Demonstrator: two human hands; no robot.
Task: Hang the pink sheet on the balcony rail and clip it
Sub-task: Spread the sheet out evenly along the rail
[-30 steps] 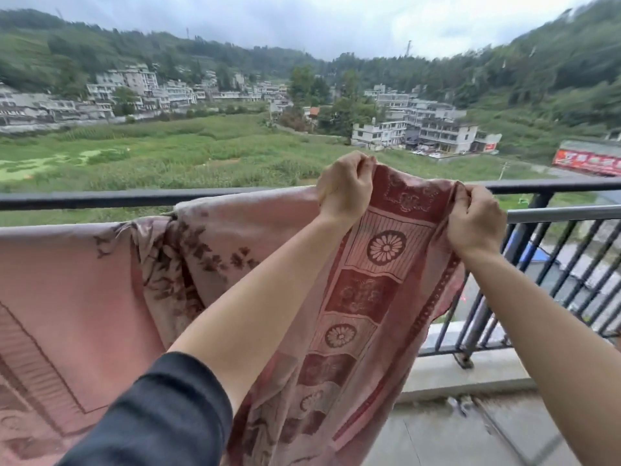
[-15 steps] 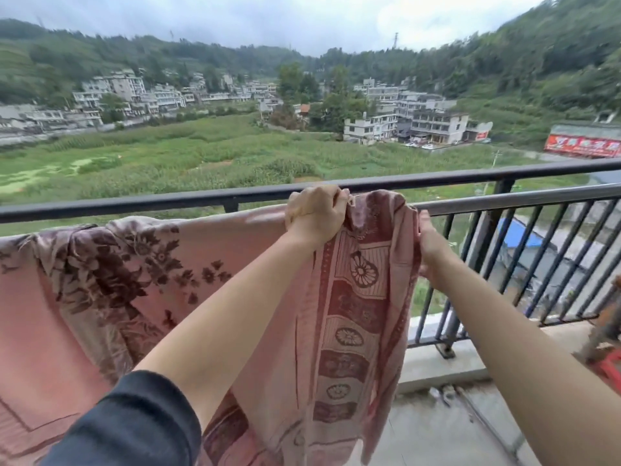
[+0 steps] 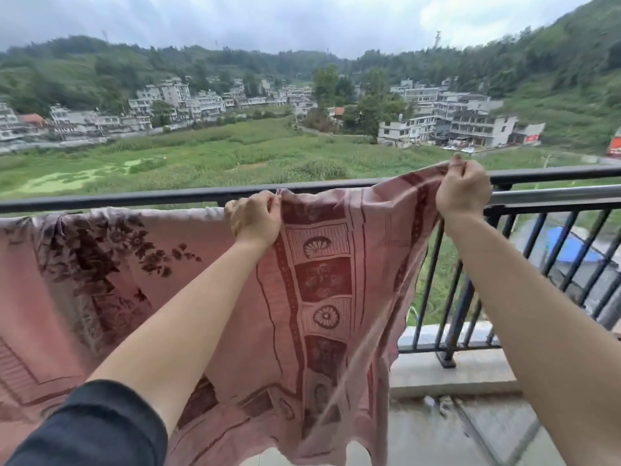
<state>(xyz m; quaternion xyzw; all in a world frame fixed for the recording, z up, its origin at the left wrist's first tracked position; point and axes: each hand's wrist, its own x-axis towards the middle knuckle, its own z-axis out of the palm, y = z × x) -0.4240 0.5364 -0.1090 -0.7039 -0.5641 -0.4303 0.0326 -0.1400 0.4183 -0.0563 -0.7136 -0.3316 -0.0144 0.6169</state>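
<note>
The pink sheet (image 3: 208,290) hangs over the balcony rail (image 3: 134,198). The left hand (image 3: 253,218) and right hand (image 3: 463,193) both pinch its top edge; it looks light, soft, best held there.

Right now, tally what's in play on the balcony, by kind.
Hands: 2, left hand and right hand, both gripping the sheet's top edge
Pink sheet: 1
Railing: 1
Clips: 0 in view
Total: 4
</note>
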